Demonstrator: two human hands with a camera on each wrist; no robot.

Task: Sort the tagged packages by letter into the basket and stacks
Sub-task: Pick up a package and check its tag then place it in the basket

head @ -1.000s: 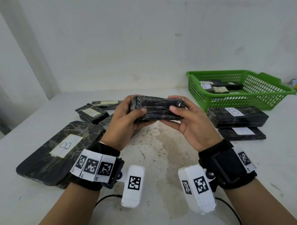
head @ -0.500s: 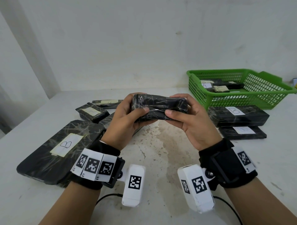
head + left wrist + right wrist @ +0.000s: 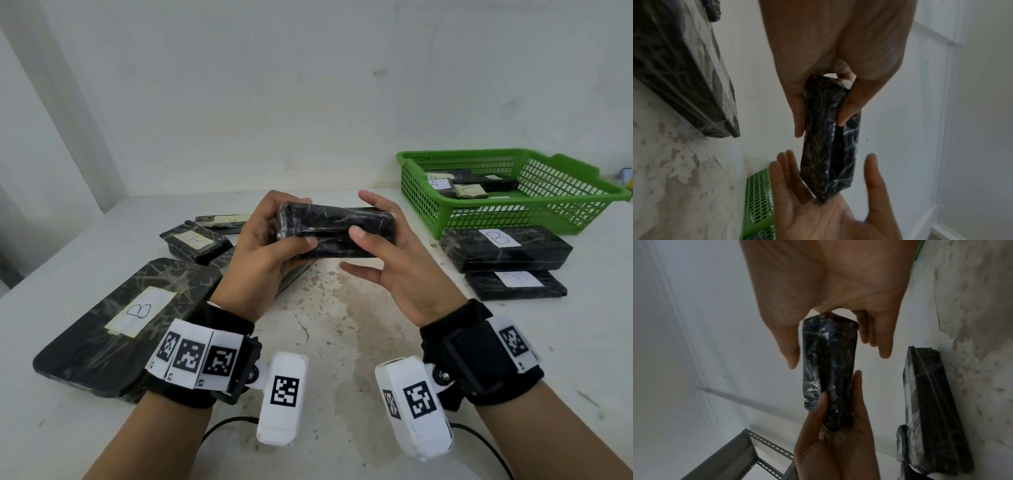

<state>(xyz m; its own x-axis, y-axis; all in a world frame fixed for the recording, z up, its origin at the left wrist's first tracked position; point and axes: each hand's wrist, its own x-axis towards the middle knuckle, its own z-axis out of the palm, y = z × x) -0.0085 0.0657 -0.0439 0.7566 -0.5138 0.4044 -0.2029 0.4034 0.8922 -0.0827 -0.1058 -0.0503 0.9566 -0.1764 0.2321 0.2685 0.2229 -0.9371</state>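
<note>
A black plastic-wrapped package is held above the table's middle, no tag showing on its near side. My left hand grips its left end, thumb on the front and fingers curled over the back. My right hand is at the right end with fingers straight and spread; its thumb touches the front face. In the left wrist view the package ends against the right palm. In the right wrist view it runs between the straight right fingers.
A green basket at the back right holds several small tagged packages. In front of it is a stack tagged B and a flat package. On the left lie a large B package and a small one tagged A.
My right hand has let go its grip on the package's right end, its fingers now straight and spread. The left hand keeps its hold and the package has barely moved.
</note>
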